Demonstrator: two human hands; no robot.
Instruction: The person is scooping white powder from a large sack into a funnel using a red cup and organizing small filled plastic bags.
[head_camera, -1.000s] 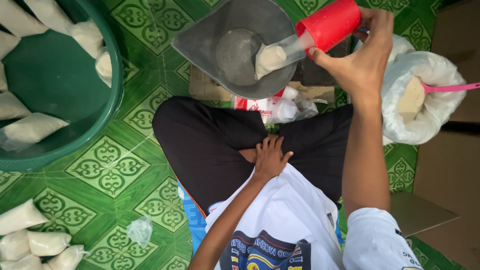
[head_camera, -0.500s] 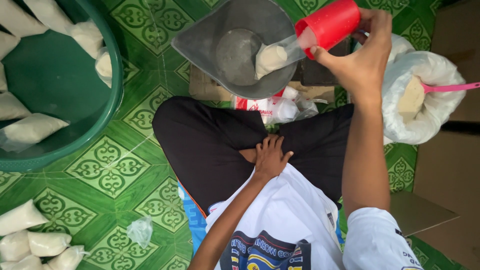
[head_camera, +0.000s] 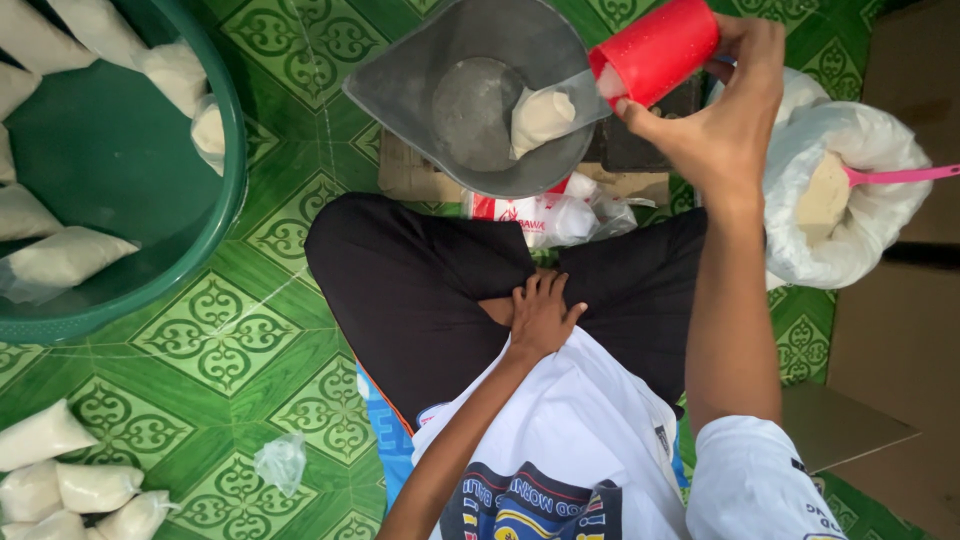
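Red cup (head_camera: 655, 50) clamped in right hand (head_camera: 722, 120), tilted into clear bag (head_camera: 545, 115) on grey scale pan (head_camera: 470, 95); bag roughly half full. Left hand (head_camera: 540, 315) loose in lap, holding nothing. Many filled bags (head_camera: 60, 255) in green basin (head_camera: 150, 260), sack (head_camera: 850, 200) still stocked

Two bare hands show: the right hand (head_camera: 725, 110) and the left hand (head_camera: 540, 318). There is one red plastic cup (head_camera: 655, 50), one grey metal scale pan (head_camera: 470, 90), one round green plastic basin (head_camera: 232, 160), one pink plastic scoop (head_camera: 895, 176) and one large white open sack (head_camera: 860, 240).
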